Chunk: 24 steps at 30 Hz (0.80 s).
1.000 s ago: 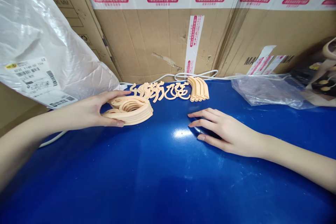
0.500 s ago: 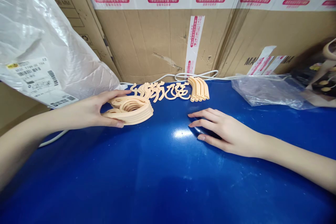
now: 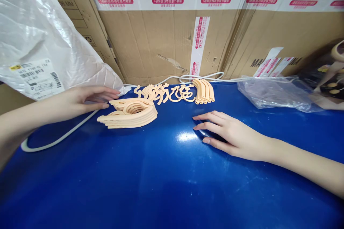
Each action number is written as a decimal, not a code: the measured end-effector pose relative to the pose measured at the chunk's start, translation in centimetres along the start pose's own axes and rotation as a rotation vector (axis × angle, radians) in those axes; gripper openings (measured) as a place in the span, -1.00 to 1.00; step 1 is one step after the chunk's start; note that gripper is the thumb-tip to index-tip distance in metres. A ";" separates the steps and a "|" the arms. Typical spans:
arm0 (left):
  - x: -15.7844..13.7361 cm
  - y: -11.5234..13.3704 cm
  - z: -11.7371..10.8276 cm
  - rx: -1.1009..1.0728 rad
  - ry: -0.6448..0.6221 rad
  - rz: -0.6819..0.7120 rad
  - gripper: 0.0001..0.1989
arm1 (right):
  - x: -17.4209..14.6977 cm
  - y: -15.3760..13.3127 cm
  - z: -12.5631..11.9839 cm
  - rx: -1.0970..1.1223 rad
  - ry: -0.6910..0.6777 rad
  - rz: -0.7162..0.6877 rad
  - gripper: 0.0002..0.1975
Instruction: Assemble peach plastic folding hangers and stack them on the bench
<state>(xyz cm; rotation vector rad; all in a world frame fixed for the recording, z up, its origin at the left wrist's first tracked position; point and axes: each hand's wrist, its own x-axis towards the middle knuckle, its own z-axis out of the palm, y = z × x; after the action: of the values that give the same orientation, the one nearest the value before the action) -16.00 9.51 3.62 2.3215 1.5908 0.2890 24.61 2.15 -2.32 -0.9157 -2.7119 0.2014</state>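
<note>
A stack of beige curved plastic pieces with a round opening lies on the blue table, left of the middle. Just left of that stack is my left hand, its fingers stretched out and nothing in its grasp. My right hand rests on the table with fingers spread, holding nothing. Behind the stack runs a row of small beige S-shaped hooks. Beige C-shaped pieces follow to their right, then a bundle of beige curved arms laid side by side.
Cardboard boxes with printed tape wall off the back. A white plastic bag with a label bulges at the left. A clear plastic bag lies at the back right. A white cable loops by my left arm.
My left hand has let go of the beige stack and moved left, away from it. The stack stays in place. My right hand has not moved.
</note>
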 end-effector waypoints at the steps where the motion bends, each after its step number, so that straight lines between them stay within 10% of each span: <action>1: 0.1 -0.1 0.1 0.003 -0.004 -0.001 -0.29 | 0.0 0.0 0.0 -0.003 -0.003 0.001 -0.70; 24: 0.7 -1.4 1.1 0.071 0.037 0.079 -0.37 | -0.1 0.1 0.0 -0.027 -0.023 0.001 -0.71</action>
<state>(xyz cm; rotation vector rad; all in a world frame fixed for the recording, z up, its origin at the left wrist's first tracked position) -16.62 10.51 2.07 2.4505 1.5519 0.2997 24.73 2.15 -2.31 -0.9278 -2.7416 0.1765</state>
